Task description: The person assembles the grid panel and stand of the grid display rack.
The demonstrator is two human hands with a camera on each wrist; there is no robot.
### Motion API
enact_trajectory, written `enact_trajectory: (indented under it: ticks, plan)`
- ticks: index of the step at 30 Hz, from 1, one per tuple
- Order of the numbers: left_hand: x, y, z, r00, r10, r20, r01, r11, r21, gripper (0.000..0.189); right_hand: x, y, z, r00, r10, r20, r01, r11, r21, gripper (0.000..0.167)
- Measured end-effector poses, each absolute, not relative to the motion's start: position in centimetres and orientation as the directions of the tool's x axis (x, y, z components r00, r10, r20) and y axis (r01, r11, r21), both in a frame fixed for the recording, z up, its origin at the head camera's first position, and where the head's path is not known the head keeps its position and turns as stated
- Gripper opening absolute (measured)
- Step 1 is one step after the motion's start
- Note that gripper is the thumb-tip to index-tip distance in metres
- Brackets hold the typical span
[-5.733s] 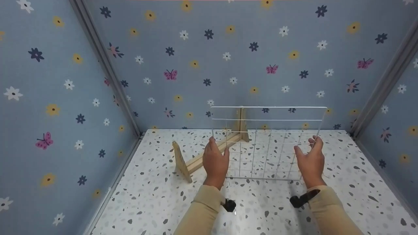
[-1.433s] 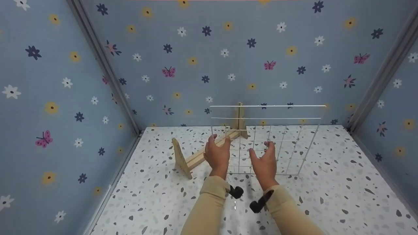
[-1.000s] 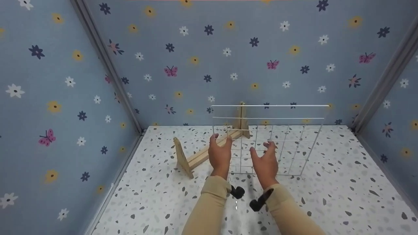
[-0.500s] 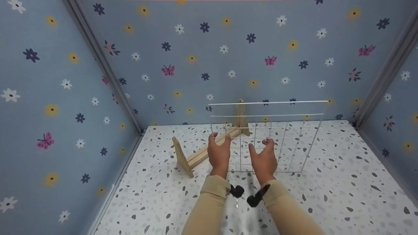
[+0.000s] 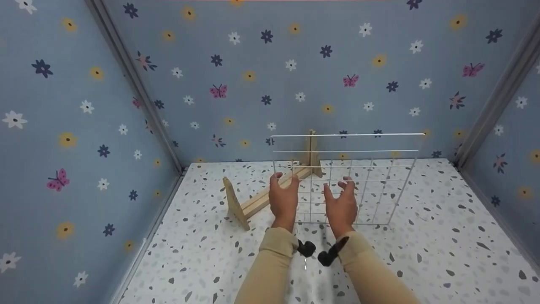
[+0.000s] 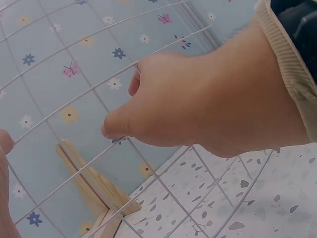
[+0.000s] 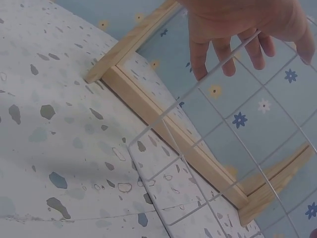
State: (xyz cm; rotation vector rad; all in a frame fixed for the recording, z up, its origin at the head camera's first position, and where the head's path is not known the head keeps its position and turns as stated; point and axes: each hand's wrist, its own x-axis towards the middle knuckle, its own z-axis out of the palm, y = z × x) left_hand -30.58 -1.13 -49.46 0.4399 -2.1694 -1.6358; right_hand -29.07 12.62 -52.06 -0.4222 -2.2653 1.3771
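In the head view, a white wire grid panel (image 5: 348, 134) stands upright, leaning slightly. My left hand (image 5: 283, 200) grips its left side wire; the right wrist view shows that hand's fingers (image 7: 227, 62) reaching past the edge wire. Left of the panel's middle, my right hand (image 5: 341, 207) pinches the wires, its thumb in front, as the left wrist view shows. Some of its fingers are hidden there. Behind the panel and to the left is a wooden stand (image 5: 255, 204), a grooved bar with an upright at each end. I cannot tell whether the panel's lower edge touches the table.
The speckled white tabletop (image 5: 422, 261) lies under everything. Flower-patterned blue walls (image 5: 253, 50) rise at the back and both sides, with metal posts (image 5: 130, 80) in the corners. The stand's far upright (image 5: 313, 154) is close to the back wall.
Several seconds ago my right hand was at the panel's right edge; it has moved left to near the middle. The left hand has kept its place. Over the last second almost nothing differs.
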Motion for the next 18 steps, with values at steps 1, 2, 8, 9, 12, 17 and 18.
enact_trajectory:
  ticks: [1,2,8,9,12,17,18]
  plan:
    - [-30.6,-1.1,-49.5,-0.876,-0.468,0.115,-0.018,0.269,0.963,0.052,-29.0,12.6,-52.1,-0.851,0.476,0.221,0.024,0.455,-0.890,0.062]
    - [-30.5,-1.1,-49.5,-0.877,-0.466,0.115,-0.016,0.269,0.963,0.052,-29.0,12.7,-52.1,-0.851,0.475,0.222,0.021,0.454,-0.891,0.063]
    - [-30.1,-1.4,-49.1,-0.888,-0.437,0.140,0.007,0.292,0.956,0.060,-28.9,12.8,-52.1,-0.844,0.470,0.256,-0.005,0.472,-0.882,0.067]
    - [-30.1,-1.5,-49.1,-0.891,-0.430,0.147,0.014,0.296,0.955,0.061,-28.8,12.9,-52.1,-0.845,0.467,0.262,-0.010,0.476,-0.879,0.068]
    - [-29.9,-1.8,-49.1,-0.901,-0.405,0.157,0.032,0.298,0.954,0.063,-28.8,13.0,-52.0,-0.847,0.455,0.273,-0.024,0.480,-0.877,0.072]
    - [-29.5,-2.5,-48.8,-0.921,-0.328,0.209,0.107,0.303,0.947,0.066,-28.8,13.3,-51.3,-0.844,0.434,0.314,-0.074,0.484,-0.872,0.074]
    - [-29.5,-2.7,-48.6,-0.923,-0.315,0.222,0.125,0.300,0.946,0.066,-28.8,13.4,-51.1,-0.843,0.430,0.322,-0.087,0.482,-0.872,0.074]
